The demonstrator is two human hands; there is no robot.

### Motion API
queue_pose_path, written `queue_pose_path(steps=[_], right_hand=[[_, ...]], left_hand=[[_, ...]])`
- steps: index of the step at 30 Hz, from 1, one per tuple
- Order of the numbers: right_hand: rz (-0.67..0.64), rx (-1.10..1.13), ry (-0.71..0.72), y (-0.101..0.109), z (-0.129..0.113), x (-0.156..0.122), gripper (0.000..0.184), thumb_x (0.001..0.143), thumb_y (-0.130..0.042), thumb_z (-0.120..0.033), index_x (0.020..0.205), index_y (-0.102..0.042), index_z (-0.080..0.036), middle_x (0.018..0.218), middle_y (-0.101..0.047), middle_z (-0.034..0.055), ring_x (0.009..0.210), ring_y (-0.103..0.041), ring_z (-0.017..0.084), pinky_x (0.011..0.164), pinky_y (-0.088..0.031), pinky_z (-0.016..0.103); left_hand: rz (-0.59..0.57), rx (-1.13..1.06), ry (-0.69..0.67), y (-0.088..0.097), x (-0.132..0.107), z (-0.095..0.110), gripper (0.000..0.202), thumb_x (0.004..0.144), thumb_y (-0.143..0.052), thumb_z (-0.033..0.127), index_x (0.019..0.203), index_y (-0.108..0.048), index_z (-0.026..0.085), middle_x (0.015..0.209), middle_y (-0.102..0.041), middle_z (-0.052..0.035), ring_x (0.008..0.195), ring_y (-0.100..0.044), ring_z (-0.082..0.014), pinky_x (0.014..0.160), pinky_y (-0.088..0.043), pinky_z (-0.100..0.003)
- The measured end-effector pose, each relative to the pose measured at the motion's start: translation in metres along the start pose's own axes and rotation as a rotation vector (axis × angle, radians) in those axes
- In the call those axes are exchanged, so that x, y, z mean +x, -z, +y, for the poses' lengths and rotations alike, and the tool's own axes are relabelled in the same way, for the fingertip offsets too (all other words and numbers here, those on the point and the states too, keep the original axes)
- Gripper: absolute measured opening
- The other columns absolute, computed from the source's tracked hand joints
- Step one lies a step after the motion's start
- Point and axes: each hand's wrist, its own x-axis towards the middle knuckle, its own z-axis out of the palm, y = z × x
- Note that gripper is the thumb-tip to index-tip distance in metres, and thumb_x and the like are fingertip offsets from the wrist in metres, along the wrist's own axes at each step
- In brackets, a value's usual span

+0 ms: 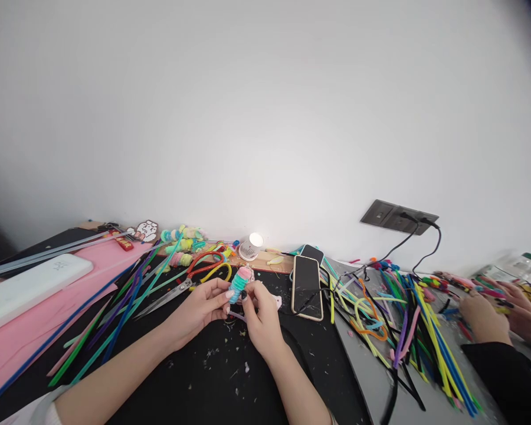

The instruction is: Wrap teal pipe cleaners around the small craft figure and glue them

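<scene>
Left hand [206, 304] and right hand [260, 310], curled inward, pinch a pink-and-turquoise fuzzy coil [239, 282]! Right of it lies a cream-edged black phone [307, 286].

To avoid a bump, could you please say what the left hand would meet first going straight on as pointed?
Beyond the fuzzy roll it holds, the left hand would probably meet the right hand first; depth is hard to judge.

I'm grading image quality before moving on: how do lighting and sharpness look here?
Head view: pale wall brightest mid-frame, top-right corner dark; head view: top of the white container looks washed out; head view: pastel coil readable, far-right bottle softer.
</scene>
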Motion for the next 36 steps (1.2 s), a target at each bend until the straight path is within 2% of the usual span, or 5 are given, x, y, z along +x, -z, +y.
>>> queue_pose_path(steps=[6, 16, 22, 28, 36], right_hand=[[-0.018, 0.023, -0.030, 0.000, -0.003, 0.000, 0.013, 0.095, -0.045, -0.026, 0.083, -0.049, -0.024, 0.075, -0.051, -0.0010, 0.066, -0.048, 0.017, 0.061, -0.038, 0.027], [-0.043, 0.238, -0.236, -0.003, -0.001, 0.001, 0.013, 0.091, -0.048, -0.034, 0.080, -0.046, -0.026, 0.066, -0.045, -0.0050, 0.059, -0.045, 0.016, 0.057, -0.038, 0.027], [-0.063, 0.228, -0.200, -0.001, -0.002, 0.002, 0.016, 0.092, -0.048, -0.033, 0.079, -0.045, -0.025, 0.065, -0.047, -0.0044, 0.058, -0.045, 0.015, 0.056, -0.038, 0.026], [-0.096, 0.177, -0.163, -0.001, -0.003, 0.002, 0.018, 0.093, -0.048, -0.030, 0.077, -0.041, -0.025, 0.065, -0.048, -0.0040, 0.058, -0.045, 0.015, 0.056, -0.038, 0.026], [-0.122, 0.167, -0.146, -0.002, -0.004, 0.001, 0.018, 0.097, -0.045, -0.033, 0.081, -0.045, -0.025, 0.066, -0.046, -0.0042, 0.061, -0.045, 0.016, 0.059, -0.037, 0.027]], left_hand=[[-0.047, -0.049, 0.033, 0.005, 0.001, 0.002, 0.047, 0.059, -0.100, 0.042, 0.089, -0.074, 0.017, 0.072, -0.061, 0.0050, 0.062, -0.049, -0.0054, 0.062, -0.047, -0.018], [-0.090, -0.061, 0.098, 0.009, 0.000, 0.005, 0.036, 0.066, -0.098, 0.036, 0.086, -0.076, 0.016, 0.075, -0.064, 0.0007, 0.068, -0.058, -0.0091, 0.067, -0.053, -0.019], [-0.036, -0.117, 0.121, 0.010, -0.001, 0.005, 0.031, 0.069, -0.096, 0.028, 0.087, -0.073, 0.018, 0.081, -0.067, -0.0001, 0.074, -0.065, -0.0119, 0.071, -0.058, -0.023], [-0.040, -0.007, 0.091, 0.010, 0.001, 0.004, 0.037, 0.069, -0.096, 0.034, 0.082, -0.066, 0.017, 0.075, -0.063, 0.0027, 0.066, -0.059, -0.0092, 0.065, -0.053, -0.021], [-0.089, 0.059, 0.053, 0.012, 0.003, -0.001, 0.046, 0.075, -0.092, 0.034, 0.112, -0.068, 0.021, 0.097, -0.069, -0.0013, 0.074, -0.060, -0.0110, 0.073, -0.052, -0.026]])
